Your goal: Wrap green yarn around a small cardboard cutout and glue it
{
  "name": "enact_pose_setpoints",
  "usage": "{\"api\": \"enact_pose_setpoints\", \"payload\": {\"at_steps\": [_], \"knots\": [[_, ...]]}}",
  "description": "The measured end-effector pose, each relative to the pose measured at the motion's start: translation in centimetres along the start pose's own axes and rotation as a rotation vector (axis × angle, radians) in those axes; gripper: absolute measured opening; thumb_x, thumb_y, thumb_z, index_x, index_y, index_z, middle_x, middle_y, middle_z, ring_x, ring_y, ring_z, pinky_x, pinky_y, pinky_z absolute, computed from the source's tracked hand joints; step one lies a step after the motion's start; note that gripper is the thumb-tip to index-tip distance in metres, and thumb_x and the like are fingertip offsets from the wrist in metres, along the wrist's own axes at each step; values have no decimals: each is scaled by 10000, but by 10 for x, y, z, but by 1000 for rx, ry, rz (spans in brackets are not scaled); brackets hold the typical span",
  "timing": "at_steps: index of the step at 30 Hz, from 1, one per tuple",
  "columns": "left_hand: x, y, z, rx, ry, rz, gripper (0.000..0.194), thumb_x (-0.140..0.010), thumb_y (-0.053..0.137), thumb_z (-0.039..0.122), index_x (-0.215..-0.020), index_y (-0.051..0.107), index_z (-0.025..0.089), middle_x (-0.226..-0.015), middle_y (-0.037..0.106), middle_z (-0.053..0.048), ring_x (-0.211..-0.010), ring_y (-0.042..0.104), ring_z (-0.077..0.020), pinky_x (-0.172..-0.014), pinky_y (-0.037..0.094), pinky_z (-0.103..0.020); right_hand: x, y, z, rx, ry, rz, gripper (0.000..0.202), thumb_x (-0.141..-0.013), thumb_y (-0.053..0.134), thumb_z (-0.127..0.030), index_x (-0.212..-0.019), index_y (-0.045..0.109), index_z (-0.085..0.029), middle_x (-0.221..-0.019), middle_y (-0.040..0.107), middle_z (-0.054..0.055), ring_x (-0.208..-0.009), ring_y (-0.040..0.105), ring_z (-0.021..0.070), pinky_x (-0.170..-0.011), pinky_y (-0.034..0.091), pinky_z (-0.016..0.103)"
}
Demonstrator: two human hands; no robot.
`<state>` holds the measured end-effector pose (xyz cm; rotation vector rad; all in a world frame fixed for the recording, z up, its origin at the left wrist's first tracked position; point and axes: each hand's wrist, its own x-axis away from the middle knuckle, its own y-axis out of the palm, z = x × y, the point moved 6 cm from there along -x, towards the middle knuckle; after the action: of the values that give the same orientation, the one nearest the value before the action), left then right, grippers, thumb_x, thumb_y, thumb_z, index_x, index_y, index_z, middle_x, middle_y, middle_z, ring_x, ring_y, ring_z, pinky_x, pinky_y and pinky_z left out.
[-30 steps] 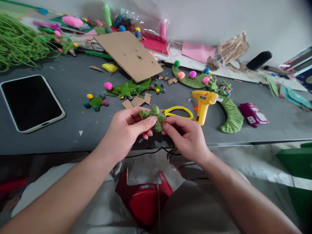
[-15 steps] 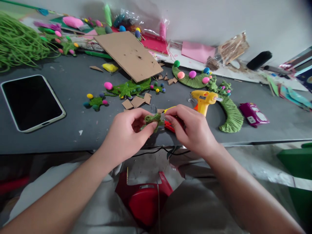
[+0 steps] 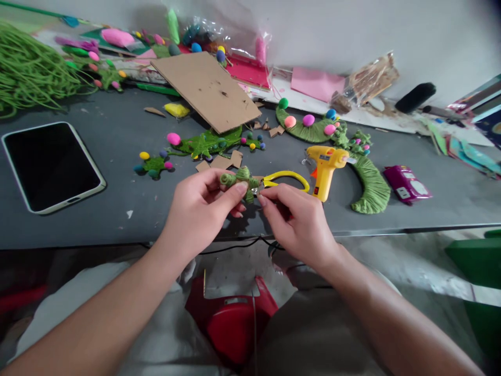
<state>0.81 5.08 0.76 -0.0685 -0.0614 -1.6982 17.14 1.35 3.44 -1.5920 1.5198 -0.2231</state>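
A small green yarn-wrapped star (image 3: 243, 175) is pinched between the thumb and fingers of my left hand (image 3: 205, 206), above the table's front edge. My right hand (image 3: 299, 216) is closed in a pinch at the star's right side. Whatever lies between its fingertips is too small to make out. Just behind the right hand lie scissors with a yellow handle (image 3: 287, 175), their lower part hidden by that hand. A yellow glue gun (image 3: 326, 167) rests on its side to the right. Beyond it is a green yarn-wrapped crescent (image 3: 371, 185).
A phone (image 3: 52, 167) lies at left, beside a heap of green yarn (image 3: 33, 65). Behind my hands are cardboard scraps (image 3: 236, 159), a cardboard sheet (image 3: 207, 89) and decorated green pieces (image 3: 211, 142). A purple packet (image 3: 407, 184) sits at right. A red stool (image 3: 230, 324) stands below.
The star has turned in my left hand and shows more of its points. My right hand has moved slightly left and down, uncovering the scissors' yellow handle and more of the glue gun.
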Motion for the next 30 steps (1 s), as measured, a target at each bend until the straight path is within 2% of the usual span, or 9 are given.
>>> {"api": "enact_pose_setpoints", "payload": {"at_steps": [4,6,9,13,17,20,23,27,30], "knots": [[-2,1,-4,150,-6,-90,121,-848,787,280,-896,722,190,-792,688,2,-634,624,-110,-582,529,-213,-4,1,3,-100,27,-45,102,-964,590,-150,-949,686,-181,-856,714,25,-779,640,145,-735,511,268],[-2,2,-3,144,-4,-134,107,-845,789,269,-893,728,196,-747,671,11,-622,614,-110,-565,514,-208,-7,1,5,-137,28,-101,134,-967,571,-138,-955,696,-184,-884,726,32,-811,651,153,-754,520,279],[1,2,2,-16,8,-181,110,-844,784,278,-898,730,198,-691,662,11,-561,589,-113,-512,483,-215,-10,-2,10,-145,1,-190,182,-981,545,-139,-1017,718,-183,-954,751,54,-881,683,172,-805,533,302],[5,3,7,-243,74,-203,97,-859,756,284,-918,730,211,-690,684,10,-546,581,-120,-492,452,-225,-14,-10,17,-47,-30,-223,204,-977,565,-146,-1086,735,-171,-1018,772,68,-928,706,188,-817,526,299],[7,6,9,-420,177,-185,96,-879,718,284,-947,730,218,-783,733,-1,-636,630,-140,-576,482,-247,-17,-15,13,56,-33,-221,195,-957,582,-152,-1051,753,-154,-958,771,68,-828,692,173,-724,485,273],[6,7,10,-520,232,-163,91,-868,707,252,-948,730,215,-793,738,7,-632,627,-136,-591,477,-255,-18,-17,6,120,18,-209,151,-916,606,-155,-929,757,-151,-802,730,40,-679,619,140,-615,410,257],[6,6,11,-571,258,-107,85,-869,703,259,-935,731,213,-772,725,12,-613,605,-129,-579,455,-259,-16,-15,-1,132,36,-207,146,-892,601,-142,-865,744,-150,-707,673,18,-615,554,121,-578,367,257],[5,3,10,-544,256,-13,114,-870,724,308,-914,716,203,-732,687,8,-604,582,-128,-558,434,-259,-9,-10,-6,124,36,-191,178,-927,569,-147,-891,743,-146,-765,698,33,-671,593,132,-630,408,261],[3,1,7,-384,179,19,141,-868,742,322,-917,699,197,-713,666,10,-590,578,-123,-542,443,-248,-3,-5,-8,123,15,-164,214,-976,540,-177,-900,738,-145,-808,718,48,-725,632,142,-684,447,263]]}}
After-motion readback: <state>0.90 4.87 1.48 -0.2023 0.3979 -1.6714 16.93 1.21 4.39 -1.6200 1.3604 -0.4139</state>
